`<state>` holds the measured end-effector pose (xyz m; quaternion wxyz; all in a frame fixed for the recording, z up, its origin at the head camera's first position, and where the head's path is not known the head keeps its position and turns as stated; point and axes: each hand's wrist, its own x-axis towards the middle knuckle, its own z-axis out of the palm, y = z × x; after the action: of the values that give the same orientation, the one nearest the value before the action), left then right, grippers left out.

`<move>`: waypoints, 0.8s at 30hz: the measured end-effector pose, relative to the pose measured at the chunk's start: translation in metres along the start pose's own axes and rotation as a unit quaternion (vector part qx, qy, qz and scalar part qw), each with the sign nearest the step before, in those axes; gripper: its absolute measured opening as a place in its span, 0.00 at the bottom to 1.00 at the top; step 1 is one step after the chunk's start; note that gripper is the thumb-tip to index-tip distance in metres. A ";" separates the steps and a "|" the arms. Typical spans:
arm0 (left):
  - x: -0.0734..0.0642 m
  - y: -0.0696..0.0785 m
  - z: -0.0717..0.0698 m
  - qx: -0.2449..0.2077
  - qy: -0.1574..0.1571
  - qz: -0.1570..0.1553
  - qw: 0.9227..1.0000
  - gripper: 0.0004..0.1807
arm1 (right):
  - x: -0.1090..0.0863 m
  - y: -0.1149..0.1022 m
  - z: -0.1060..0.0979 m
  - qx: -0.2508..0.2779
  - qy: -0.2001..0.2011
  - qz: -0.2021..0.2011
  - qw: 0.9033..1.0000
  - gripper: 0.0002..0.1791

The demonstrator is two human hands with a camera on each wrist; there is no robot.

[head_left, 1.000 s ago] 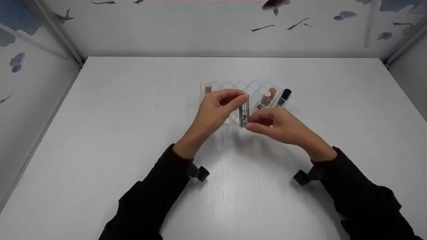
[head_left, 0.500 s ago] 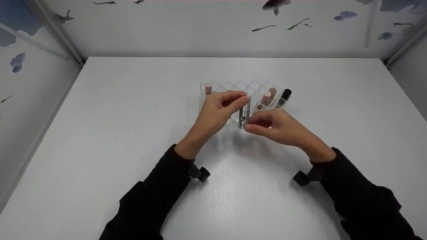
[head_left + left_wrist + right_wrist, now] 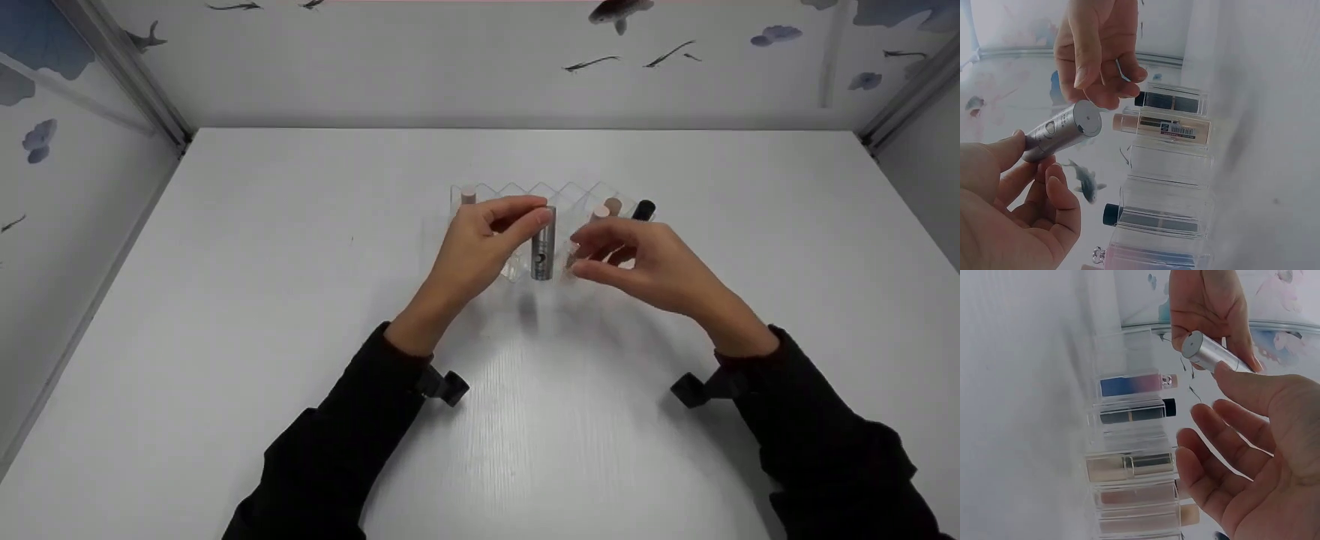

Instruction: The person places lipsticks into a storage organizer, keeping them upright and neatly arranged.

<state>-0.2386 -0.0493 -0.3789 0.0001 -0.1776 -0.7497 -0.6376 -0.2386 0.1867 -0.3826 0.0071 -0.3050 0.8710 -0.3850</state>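
My left hand (image 3: 480, 236) pinches the top end of a silver lipstick tube (image 3: 543, 247) between thumb and fingers. The tube hangs upright in front of a clear cosmetics organizer (image 3: 1168, 163). To the right of the tube is my right hand (image 3: 649, 262), its fingers loosely bent and holding nothing. In the left wrist view a gap separates that hand from the tube. The tube's flat round end (image 3: 1088, 118) faces the left wrist camera. Both hands hide parts of the organizer in the head view.
In the organizer are a black-capped tube (image 3: 643, 210), a pale-capped tube (image 3: 468, 196), a blue-and-pink tube (image 3: 1129, 385) and a gold-banded tube (image 3: 1131, 465). Organizer and hands are over a white table (image 3: 285, 285), with a patterned panel (image 3: 450, 67) behind.
My right hand has let go of the tube's lower end and moved right and slightly up. The left hand has shifted slightly up and left with the tube.
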 end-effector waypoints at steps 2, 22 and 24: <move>0.001 0.001 -0.002 0.001 0.006 0.005 1.000 0.17 | 0.000 0.000 -0.005 0.001 0.032 0.001 0.999 0.25; 0.002 0.003 -0.009 0.059 0.051 0.035 0.996 0.19 | 0.004 0.027 -0.023 -0.051 0.095 0.161 0.981 0.70; 0.003 0.003 -0.009 0.064 0.055 0.039 0.996 0.19 | 0.004 0.031 -0.023 -0.054 0.086 0.177 0.979 0.71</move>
<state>-0.2422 -0.0569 -0.3734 0.0775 -0.1712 -0.7802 -0.5966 -0.2640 0.2159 -0.3860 -0.0165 -0.1121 0.9282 -0.3544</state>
